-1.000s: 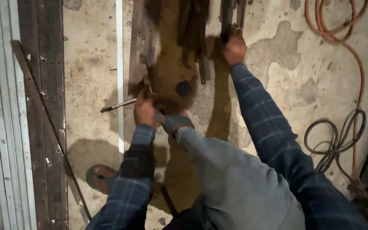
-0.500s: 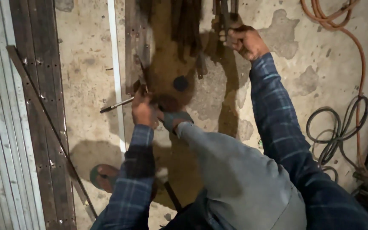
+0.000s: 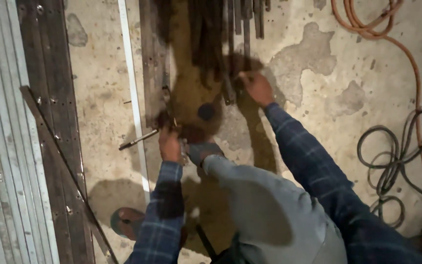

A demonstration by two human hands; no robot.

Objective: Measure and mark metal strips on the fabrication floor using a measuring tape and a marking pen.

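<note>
Two hands low, left hand (image 3: 170,145) gripping tool (image 3: 139,139), right hand (image 3: 256,87) prob. on bars (image 3: 230,44)

Left hand (image 3: 170,145) is sitting low and close in, fingers curled shut, forearm running straight up. Right hand (image 3: 256,87) is reaching far forward, arm extended, fingers bent downward, knuckles up.

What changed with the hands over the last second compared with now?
The right hand drew back from the top of the dark metal bars toward their lower ends; whether it grips one is unclear. The left hand stayed at the clamp-like tool beside the metal rod. The orange hose lies unchanged.
</note>
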